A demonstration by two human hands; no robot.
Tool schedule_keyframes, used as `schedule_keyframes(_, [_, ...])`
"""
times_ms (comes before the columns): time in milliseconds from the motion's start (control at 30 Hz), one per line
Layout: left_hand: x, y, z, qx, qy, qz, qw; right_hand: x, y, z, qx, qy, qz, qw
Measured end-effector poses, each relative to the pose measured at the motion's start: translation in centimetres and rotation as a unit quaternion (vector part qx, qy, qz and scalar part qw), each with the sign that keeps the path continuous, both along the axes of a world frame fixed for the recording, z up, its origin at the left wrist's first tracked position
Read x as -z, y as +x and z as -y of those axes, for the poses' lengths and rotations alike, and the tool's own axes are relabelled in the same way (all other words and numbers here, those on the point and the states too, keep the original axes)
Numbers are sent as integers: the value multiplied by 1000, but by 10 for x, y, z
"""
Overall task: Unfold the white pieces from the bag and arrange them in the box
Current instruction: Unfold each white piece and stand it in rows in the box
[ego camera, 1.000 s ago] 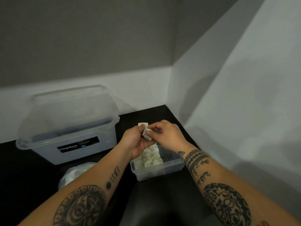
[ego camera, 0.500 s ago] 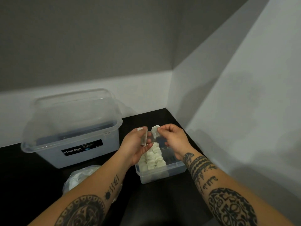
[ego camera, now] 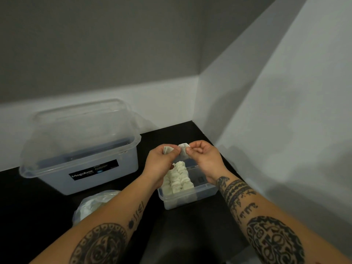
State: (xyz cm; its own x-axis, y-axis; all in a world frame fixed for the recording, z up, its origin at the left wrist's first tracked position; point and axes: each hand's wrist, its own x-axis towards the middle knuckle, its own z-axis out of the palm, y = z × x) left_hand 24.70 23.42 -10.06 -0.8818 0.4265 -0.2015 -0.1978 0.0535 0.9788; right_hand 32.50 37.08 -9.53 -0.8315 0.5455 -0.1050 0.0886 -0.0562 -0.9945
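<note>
Both hands are raised over the small clear box [ego camera: 190,200], close together. My left hand [ego camera: 162,162] holds a few folded white pieces [ego camera: 168,149] in its curled fingers. My right hand [ego camera: 204,157] pinches a single white piece [ego camera: 183,152] between thumb and fingers, and my left thumb touches that same piece. Rows of white pieces [ego camera: 177,179] lie packed in the left part of the box; its right part shows the bare bottom. A clear plastic bag [ego camera: 93,205] with more white pieces lies on the black table, partly hidden behind my left forearm.
A large clear Megabox container [ego camera: 82,149] with its lid on stands at the left on the black table [ego camera: 28,216]. Pale walls meet in a corner just behind and to the right of the small box.
The hands had separated with a piece in each; now they have come back together and both pinch the single piece. The view has drifted slightly.
</note>
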Motion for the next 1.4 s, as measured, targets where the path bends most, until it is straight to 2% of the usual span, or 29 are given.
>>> schedule_keyframes(233, [0,-7,-9,-7,-49,-118,992,4,-8,-15,-17,66,-23,997])
schedule_keyframes(467, [6,-13,-21,-17,-68,-107,992,11,-21,-33,-61,81,0,995])
schedule_keyframes(633, [14,-17,-35,-17,-86,-90,992,19,-31,-50,-93,174,92,976])
schedule_keyframes(700, [18,-19,-39,-43,-85,-87,992,24,-35,-55,-79,237,156,956])
schedule_keyframes(800, [22,-22,-39,-73,-85,-91,990,40,-41,-54,-99,330,268,900])
schedule_keyframes(900, [25,-22,-37,-75,-96,-100,988,55,-46,-46,-95,380,331,859])
schedule_keyframes(1033, [26,-21,-35,-86,-81,-98,988,66,-52,-40,-78,395,367,839])
schedule_keyframes(1400, [27,-20,-37,-103,-68,-90,988,71,-64,-41,-71,338,401,849])
